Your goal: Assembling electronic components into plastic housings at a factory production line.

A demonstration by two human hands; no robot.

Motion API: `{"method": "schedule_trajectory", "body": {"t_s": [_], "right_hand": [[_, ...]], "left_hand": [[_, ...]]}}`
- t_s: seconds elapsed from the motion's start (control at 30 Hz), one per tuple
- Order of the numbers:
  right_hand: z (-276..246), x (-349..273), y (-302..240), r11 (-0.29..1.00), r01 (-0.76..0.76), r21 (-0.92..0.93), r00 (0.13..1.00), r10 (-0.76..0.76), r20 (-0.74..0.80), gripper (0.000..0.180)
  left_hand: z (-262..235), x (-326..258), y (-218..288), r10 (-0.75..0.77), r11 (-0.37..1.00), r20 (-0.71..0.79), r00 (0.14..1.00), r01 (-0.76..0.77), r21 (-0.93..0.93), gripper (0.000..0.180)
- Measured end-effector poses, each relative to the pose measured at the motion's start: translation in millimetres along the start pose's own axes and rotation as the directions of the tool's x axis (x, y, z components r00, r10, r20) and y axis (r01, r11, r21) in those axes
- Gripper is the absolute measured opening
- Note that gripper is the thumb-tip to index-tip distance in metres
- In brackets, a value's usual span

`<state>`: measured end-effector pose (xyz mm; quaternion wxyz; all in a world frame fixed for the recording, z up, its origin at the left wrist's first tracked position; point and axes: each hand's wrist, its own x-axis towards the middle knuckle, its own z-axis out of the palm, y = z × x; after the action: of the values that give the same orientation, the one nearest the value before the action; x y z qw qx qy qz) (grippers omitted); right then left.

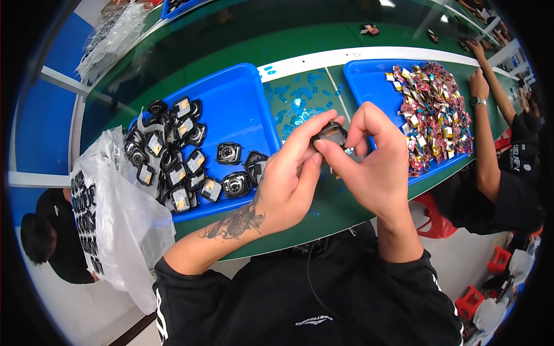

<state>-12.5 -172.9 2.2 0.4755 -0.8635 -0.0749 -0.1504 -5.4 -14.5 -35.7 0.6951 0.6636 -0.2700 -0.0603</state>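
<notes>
2 hands (376, 167) close together, curled around small black casing (333, 133).

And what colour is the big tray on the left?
The left tray is blue, best seen in the head view.

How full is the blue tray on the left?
The left tray is partly full: black casings crowd its left side, while bare blue bottom shows toward its far right corner.
</notes>
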Motion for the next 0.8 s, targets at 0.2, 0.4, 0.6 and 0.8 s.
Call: {"method": "schedule_trajectory", "body": {"t_s": [0.2,0.4,0.6,0.8], "right_hand": [[2,-4,16,0.786,-0.074,0.614,0.994,0.107,-0.016,0.019],[-8,-22,16,0.812,-0.264,0.520,0.963,0.197,0.183,0.013],[-12,-20,14,0.727,-0.240,0.643,0.971,0.189,0.149,0.008],[-19,-20,20,0.698,-0.288,0.655,0.956,0.176,0.233,0.007]], "left_hand": [[0,4,7,0.020,0.998,-0.011,1.000,-0.021,-0.054,0.052],[2,6,13,-0.022,0.985,-0.143,0.990,-0.003,-0.173,0.051],[-15,14,22,0.236,0.807,0.080,0.968,-0.241,0.540,0.035],[-15,12,33,0.171,0.806,0.107,0.979,-0.202,0.557,0.029]]}}
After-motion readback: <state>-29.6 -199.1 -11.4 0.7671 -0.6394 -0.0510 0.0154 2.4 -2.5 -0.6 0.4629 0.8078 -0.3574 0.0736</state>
